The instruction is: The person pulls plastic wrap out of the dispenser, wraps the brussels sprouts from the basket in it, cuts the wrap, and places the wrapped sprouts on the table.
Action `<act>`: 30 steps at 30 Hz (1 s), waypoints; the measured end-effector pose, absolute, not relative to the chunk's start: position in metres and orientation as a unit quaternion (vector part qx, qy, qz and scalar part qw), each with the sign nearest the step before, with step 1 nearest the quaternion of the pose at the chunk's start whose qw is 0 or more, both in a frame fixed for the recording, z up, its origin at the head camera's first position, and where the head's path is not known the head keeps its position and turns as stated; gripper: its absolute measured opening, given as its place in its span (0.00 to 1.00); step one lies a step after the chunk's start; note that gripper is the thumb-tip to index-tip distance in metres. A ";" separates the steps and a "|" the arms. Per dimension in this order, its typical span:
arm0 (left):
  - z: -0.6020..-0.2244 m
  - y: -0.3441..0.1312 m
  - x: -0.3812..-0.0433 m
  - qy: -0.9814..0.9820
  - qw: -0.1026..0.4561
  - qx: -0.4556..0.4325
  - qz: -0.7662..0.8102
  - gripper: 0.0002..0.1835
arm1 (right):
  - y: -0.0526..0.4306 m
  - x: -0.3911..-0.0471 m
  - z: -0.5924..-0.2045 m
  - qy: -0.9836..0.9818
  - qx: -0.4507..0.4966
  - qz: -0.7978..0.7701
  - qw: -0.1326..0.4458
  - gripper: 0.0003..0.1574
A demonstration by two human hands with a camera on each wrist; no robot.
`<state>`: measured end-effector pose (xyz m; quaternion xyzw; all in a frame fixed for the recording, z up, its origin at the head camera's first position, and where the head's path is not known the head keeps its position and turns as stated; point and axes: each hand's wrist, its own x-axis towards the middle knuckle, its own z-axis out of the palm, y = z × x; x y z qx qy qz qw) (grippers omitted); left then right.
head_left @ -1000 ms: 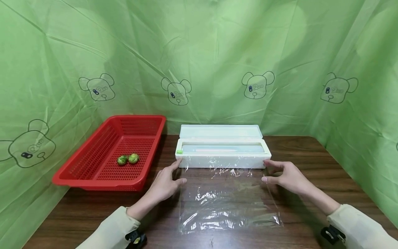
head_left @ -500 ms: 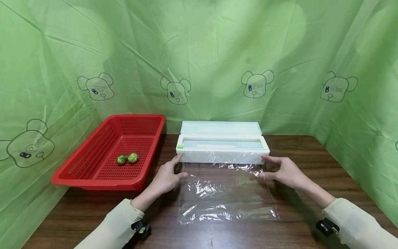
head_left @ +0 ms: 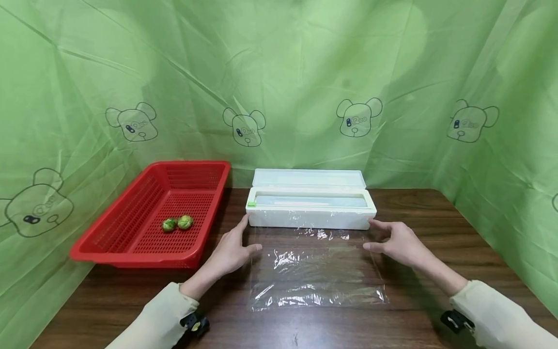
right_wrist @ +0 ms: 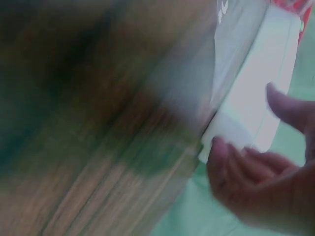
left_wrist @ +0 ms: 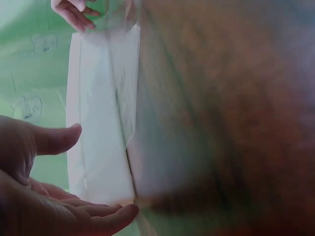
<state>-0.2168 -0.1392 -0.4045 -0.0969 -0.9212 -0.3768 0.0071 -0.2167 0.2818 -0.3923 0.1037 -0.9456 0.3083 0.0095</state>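
A white cling film dispenser box (head_left: 311, 219) stands on the table with its lid (head_left: 309, 178) raised at the back. A green slide cutter (head_left: 251, 204) sits at the left end of its top. From its front a clear sheet of cling film (head_left: 316, 274) spreads toward me over the table. My left hand (head_left: 231, 249) lies at the box's left front corner, index fingertip right at its end and thumb held apart. At the right front corner my right hand (head_left: 403, 245) mirrors this, fingertips at the box (right_wrist: 246, 110) and thumb off it.
To the left stands a red plastic basket (head_left: 83, 253) holding two small green round vegetables (head_left: 177, 223) like Brussels sprouts. Behind the dark wooden table (head_left: 331, 329) hangs a green curtain (head_left: 301, 82) with bear outlines, close to the box's lid.
The box has slid back toward the curtain with both hands at its ends, and the film sheet has come along. During the last half second it has hardly moved.
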 end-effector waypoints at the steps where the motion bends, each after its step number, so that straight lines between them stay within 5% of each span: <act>1: -0.404 -0.140 -0.212 -0.921 0.004 -0.103 -0.375 0.49 | 0.281 -0.211 -0.392 -0.949 0.097 0.298 0.010 0.53; 9: -0.399 -0.143 -0.180 -0.941 -0.055 -0.176 -0.284 0.34 | 0.277 -0.169 -0.402 -0.941 0.195 0.276 0.002 0.41; 30: -0.398 -0.155 -0.184 -0.935 -0.111 -0.205 -0.267 0.31 | 0.293 -0.162 -0.418 -0.938 0.201 0.281 -0.016 0.34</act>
